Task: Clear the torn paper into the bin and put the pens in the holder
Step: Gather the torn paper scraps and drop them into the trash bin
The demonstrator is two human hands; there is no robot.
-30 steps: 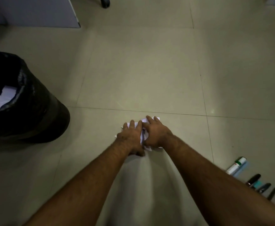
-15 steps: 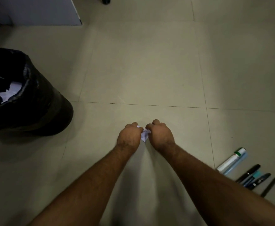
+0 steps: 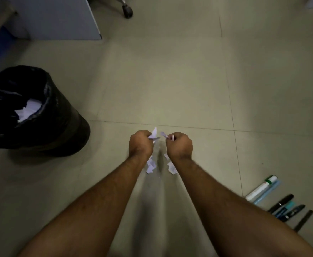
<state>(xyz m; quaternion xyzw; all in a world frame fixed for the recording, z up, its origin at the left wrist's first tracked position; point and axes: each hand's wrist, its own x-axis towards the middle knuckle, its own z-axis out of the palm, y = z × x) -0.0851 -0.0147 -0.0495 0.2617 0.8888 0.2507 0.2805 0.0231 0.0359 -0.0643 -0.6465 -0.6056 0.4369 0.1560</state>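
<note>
My left hand (image 3: 141, 145) and my right hand (image 3: 179, 145) are both fisted around torn white paper, raised above the tiled floor and a little apart. Scraps stick out of the left fist (image 3: 153, 135) and the right fist (image 3: 164, 134), and more pieces hang below the left wrist (image 3: 150, 166) and the right wrist (image 3: 171, 167). The bin (image 3: 46, 127), lined with a black bag, stands at the left with white paper (image 3: 28, 110) inside. Several pens and markers (image 3: 281, 203) lie in a row on the floor at the lower right. No pen holder is in view.
A white cabinet panel (image 3: 59, 17) stands at the top left, with a blue surface beside it. A chair castor (image 3: 127, 11) rests on the floor at the top centre. Beige floor tiles (image 3: 170, 80) stretch ahead of my hands.
Both hands gathered the paper flat on the floor, closed into fists around it, then lifted and drew slightly apart. Scraps now dangle below the wrists.
</note>
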